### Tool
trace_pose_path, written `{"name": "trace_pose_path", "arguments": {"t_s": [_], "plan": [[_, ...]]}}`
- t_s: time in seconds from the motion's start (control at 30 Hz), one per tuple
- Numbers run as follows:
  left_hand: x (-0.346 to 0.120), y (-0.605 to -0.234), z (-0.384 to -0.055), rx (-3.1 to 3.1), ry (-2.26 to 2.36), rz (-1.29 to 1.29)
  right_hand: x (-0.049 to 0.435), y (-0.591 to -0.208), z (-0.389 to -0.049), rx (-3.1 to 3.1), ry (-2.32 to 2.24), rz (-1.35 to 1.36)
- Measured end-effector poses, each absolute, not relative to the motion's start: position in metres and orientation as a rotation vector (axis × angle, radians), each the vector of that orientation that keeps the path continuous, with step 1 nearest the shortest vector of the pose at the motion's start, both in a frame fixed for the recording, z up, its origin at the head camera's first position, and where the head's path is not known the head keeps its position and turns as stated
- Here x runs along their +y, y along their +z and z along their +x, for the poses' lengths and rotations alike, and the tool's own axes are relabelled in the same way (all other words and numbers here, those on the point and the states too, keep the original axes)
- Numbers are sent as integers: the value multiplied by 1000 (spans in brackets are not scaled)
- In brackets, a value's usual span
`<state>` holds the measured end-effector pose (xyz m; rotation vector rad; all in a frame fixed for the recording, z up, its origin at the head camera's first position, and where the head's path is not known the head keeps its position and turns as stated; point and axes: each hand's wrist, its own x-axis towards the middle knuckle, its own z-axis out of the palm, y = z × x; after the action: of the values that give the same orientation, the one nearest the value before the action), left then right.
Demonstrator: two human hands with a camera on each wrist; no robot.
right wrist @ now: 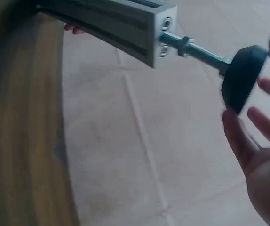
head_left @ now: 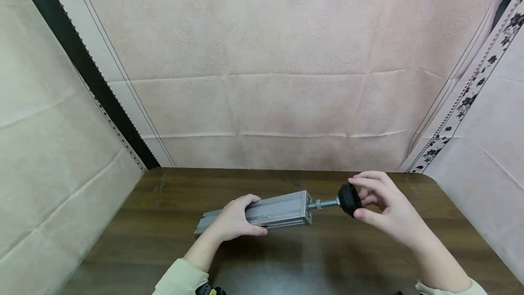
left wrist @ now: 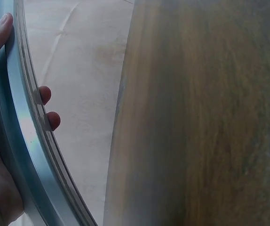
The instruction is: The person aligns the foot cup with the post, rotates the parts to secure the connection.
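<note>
My left hand [head_left: 237, 220] grips a grey aluminium extrusion profile [head_left: 280, 208], holding it above the table, with thumb and fingers on opposite sides in the left wrist view. From the profile's right end face juts a threaded rod [head_left: 329, 203] carrying a hex nut [right wrist: 184, 46]. A black round levelling foot [head_left: 349, 200] caps the rod's outer end. Its rim is pinched between the thumb and fingers of my right hand [head_left: 385, 206]; in the right wrist view the fingertips touch the edge of the foot [right wrist: 243, 77]. A length of rod shows between the profile and the foot.
Below lies a brown wooden table [head_left: 163, 240]. Pale cloth [head_left: 262, 104] hangs behind its far edge, and more cloth [head_left: 53, 185] stands on the left. A black strip [head_left: 94, 76] runs along the left corner; a flower-patterned border [head_left: 462, 99] marks the right.
</note>
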<state>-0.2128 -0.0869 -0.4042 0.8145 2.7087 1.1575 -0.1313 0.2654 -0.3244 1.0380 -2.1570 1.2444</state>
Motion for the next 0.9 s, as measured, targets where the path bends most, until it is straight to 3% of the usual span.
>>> {"name": "trace_pose_path", "arguments": {"t_s": [0.33,0.67,0.9], "plan": [[-89,-404,-214,2701,1149,811,269,-311,-122,-2328,879,1170],[-89,-403,-210,2710,1174,799,264,-318,-129,-2319,998,913],[-88,-402,-210,2702,1191,808,269,-310,-123,-2317,1105,1185]]}}
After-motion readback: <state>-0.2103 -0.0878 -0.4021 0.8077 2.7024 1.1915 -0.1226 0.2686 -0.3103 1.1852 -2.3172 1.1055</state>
